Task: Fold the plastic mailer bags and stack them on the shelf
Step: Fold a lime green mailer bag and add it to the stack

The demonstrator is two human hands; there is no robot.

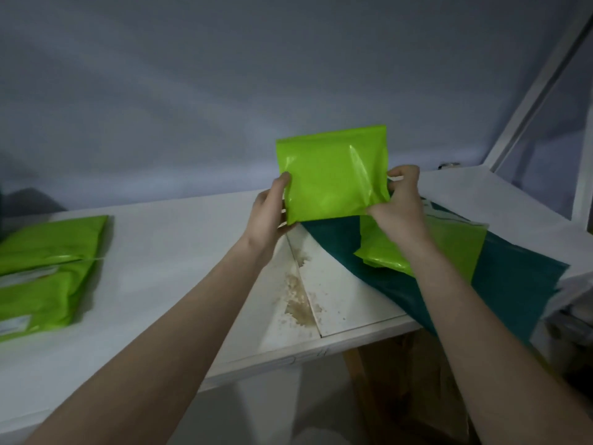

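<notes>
Your two forearms run up from the near edge of the view and meet at the folded green mailer (pixel 332 175), which you hold upright in the air above the white surface (pixel 179 252); your left hand (pixel 268 216) grips its lower left edge, thumb on the front face, and your right hand (pixel 399 207) pinches its lower right edge, so the fingers of both hands are clamped on the plastic, not spread; the bag sits between your hands, its face turned toward you, roughly square, with no clear long axis that I can make out.

The stack of folded green mailers (pixel 48 271) lies flat, well apart to your left, so I judge the left hand nearer to it, and the carry goes leftward.

Under your right wrist another green mailer (pixel 449 245) lies on a dark teal sheet (pixel 513 284) that drapes off the surface edge; your forearm covers part of it.

The stack is blurred and cut off by the frame; how many bags it holds I cannot tell; the fingers behind the held bag are hidden.
</notes>
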